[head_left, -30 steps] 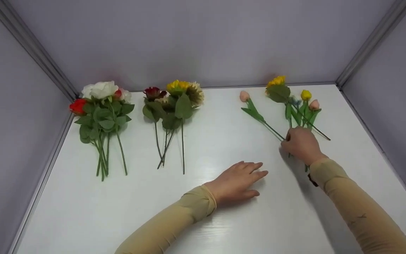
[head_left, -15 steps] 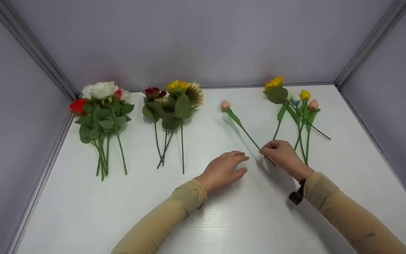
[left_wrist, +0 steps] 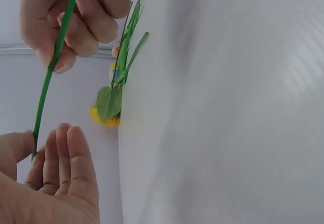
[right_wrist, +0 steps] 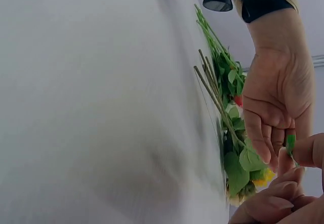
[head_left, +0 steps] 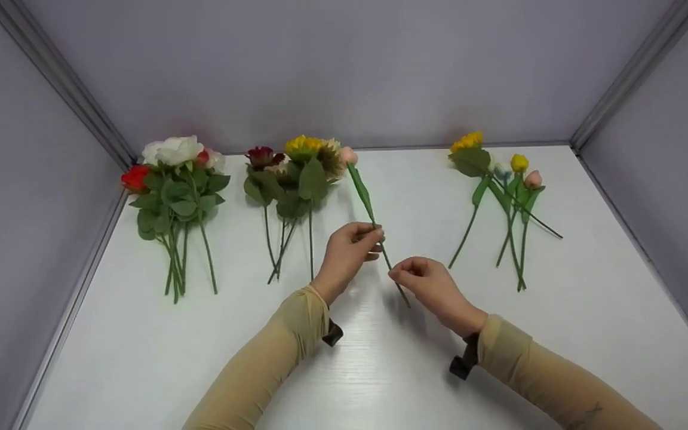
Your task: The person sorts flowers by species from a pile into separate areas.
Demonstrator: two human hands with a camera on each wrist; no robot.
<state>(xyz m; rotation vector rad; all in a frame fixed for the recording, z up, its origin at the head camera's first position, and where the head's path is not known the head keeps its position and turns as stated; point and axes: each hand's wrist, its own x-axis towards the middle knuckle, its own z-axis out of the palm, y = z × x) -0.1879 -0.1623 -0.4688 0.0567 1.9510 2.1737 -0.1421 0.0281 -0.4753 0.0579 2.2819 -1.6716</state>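
Note:
A pink tulip (head_left: 361,192) is held slanted above the table between both hands. My left hand (head_left: 343,254) pinches its green stem between thumb and forefinger, below the leaf, with the other fingers fairly straight. Lower down, the thumb and forefinger of my right hand (head_left: 438,294) grip the same stem (left_wrist: 44,89); its cut end sticks out below them. The tulip's head appears in front of the cream flower in the middle bunch. In the right wrist view only a short piece of the stem (right_wrist: 290,143) shows between the fingers.
White and red roses (head_left: 174,152) lie at the left. The middle bunch has a dark red flower (head_left: 263,156) and a yellow flower (head_left: 303,146). At the right lie a sunflower (head_left: 469,156) and several tulips (head_left: 519,162). Grey walls (head_left: 344,71) enclose the white table (head_left: 344,382).
My right hand has drawn the pink tulip left and nearer, away from the right group. My left hand has moved from lying open over the table to pinching the tulip's stem.

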